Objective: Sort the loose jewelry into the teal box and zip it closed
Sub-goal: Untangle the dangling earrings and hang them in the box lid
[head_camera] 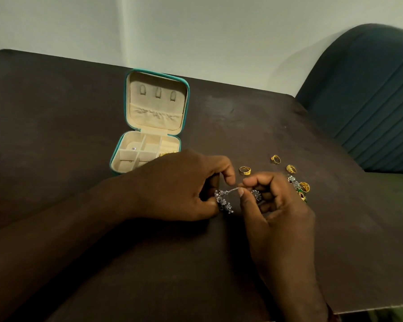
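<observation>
The teal box (pixel 114 156) lies open on the dark table, its cream lid upright behind the divided tray. A small clear stud (pixel 133 148) sits in one compartment and some gold pieces (pixel 166 153) in the right section. My left hand (pixel 179 184) and my right hand (pixel 275 205) both pinch a silver chain piece (pixel 226 201) with dangling charms, stretched between them just above the table, right of the box. Loose gold rings (pixel 245 170) (pixel 275 159) (pixel 291 169) lie beyond my right hand, with a green and gold cluster (pixel 303 189) beside it.
A dark brown table (pixel 56 135) spans the view, with its right edge near a teal upholstered chair (pixel 370 101). A pale wall stands behind the table.
</observation>
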